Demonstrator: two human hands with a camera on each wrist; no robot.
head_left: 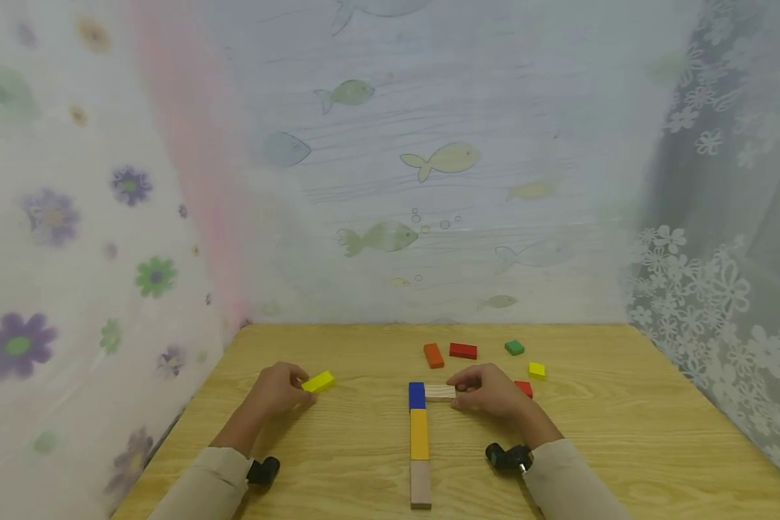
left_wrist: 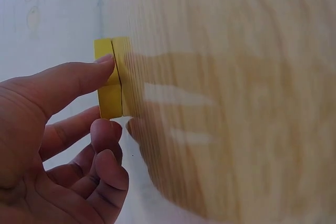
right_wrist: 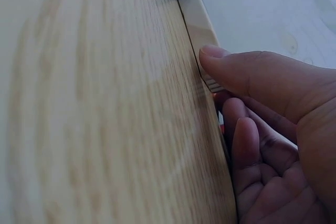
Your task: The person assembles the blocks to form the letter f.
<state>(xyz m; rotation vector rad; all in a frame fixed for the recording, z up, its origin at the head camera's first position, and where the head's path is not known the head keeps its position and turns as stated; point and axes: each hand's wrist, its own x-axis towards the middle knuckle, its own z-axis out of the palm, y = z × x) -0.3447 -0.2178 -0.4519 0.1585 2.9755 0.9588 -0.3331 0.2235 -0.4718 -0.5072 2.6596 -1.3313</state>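
My left hand (head_left: 281, 388) pinches a yellow block (head_left: 318, 381) between thumb and fingers, close over the left part of the table. In the left wrist view the thumb lies along the face of that block (left_wrist: 109, 98). On the right, my right hand (head_left: 492, 392) holds the end of a pale wooden block (head_left: 439, 392) by thumb and fingers. The other end of the pale block meets the side of a blue block (head_left: 417, 395). Below the blue block, an orange-yellow block (head_left: 419, 434) and a light brown block (head_left: 420, 484) continue in a straight line.
Behind the right hand lie an orange block (head_left: 433, 355), a dark red block (head_left: 463, 350), a green block (head_left: 514, 347) and a small yellow block (head_left: 536, 370). A red block (head_left: 523, 388) is partly hidden by the right hand. Patterned curtains surround the wooden table (head_left: 351, 347).
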